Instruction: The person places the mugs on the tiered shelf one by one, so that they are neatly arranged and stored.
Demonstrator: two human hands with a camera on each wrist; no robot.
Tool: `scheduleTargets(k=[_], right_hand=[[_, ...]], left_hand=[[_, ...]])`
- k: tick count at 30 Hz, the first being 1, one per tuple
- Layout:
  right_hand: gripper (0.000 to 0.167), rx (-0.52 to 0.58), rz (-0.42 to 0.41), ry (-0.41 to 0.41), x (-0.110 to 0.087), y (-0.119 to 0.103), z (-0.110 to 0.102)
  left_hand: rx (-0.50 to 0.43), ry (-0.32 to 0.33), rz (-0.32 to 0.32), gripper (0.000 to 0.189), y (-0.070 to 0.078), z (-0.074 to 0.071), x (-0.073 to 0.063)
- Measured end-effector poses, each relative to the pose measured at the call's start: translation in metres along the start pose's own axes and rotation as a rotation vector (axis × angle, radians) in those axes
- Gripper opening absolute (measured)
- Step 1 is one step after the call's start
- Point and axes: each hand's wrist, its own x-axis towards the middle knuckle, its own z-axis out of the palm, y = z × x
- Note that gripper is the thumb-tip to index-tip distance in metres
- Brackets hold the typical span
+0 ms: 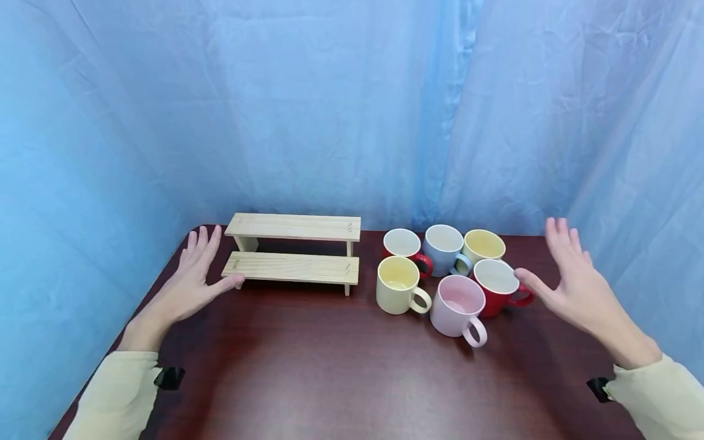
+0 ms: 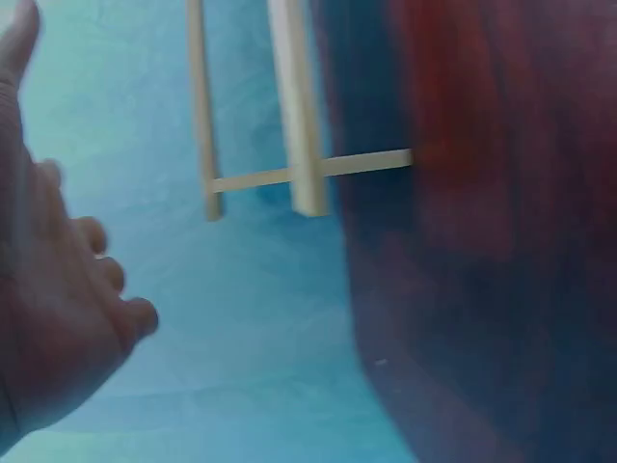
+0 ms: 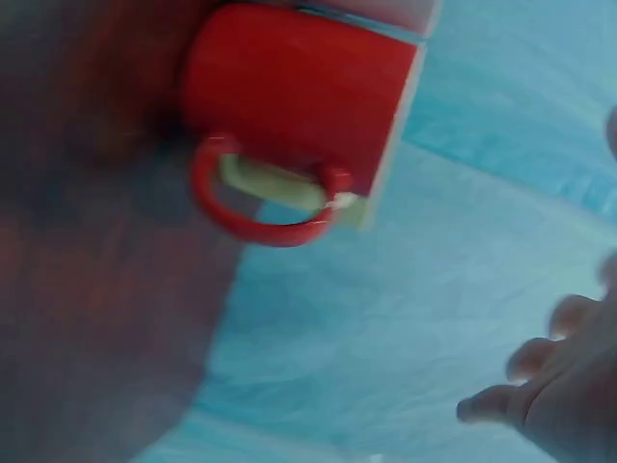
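My left hand (image 1: 184, 284) hovers at the left of a two-step wooden rack (image 1: 291, 267), fingers spread and holding nothing. Over on the right, my right hand (image 1: 585, 293) is raised beside several mugs, its fingers extended and the thumb out. Nearest to it stands a red mug (image 1: 491, 299), whose handle also shows in the right wrist view. A pink mug (image 1: 448, 315) and a pale yellow mug (image 1: 393, 296) stand in front. Behind are another red mug (image 1: 402, 242), a light blue mug (image 1: 440, 261) and a second yellow mug (image 1: 486, 244), partly hidden.
The dark brown table (image 1: 330, 379) has its far edge just behind the rack and mugs. Light blue curtains (image 1: 330, 110) hang behind it and at both sides. The mugs stand close together, handles mostly toward the right.
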Motion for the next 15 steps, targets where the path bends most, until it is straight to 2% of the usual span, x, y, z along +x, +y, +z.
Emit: scheduleTargets(k=[3, 7, 12, 15], right_hand=[[0.104, 0.111, 0.073, -0.001, -0.01, 0.016, 0.004], [0.101, 0.22, 0.164, -0.072, -0.023, 0.037, 0.018], [0.095, 0.408, 0.151, -0.128, -0.034, 0.055, 0.037], [0.091, 0.415, 0.151, -0.155, -0.039, 0.058, 0.044]], left_hand=[[-0.117, 0.04, -0.036, 0.109, -0.009, 0.016, 0.001], [-0.271, 0.041, -0.151, 0.11, -0.019, 0.037, 0.005], [-0.498, 0.038, -0.28, 0.109, -0.027, 0.057, 0.012], [-0.569, 0.045, -0.331, 0.105, -0.031, 0.064, 0.013]])
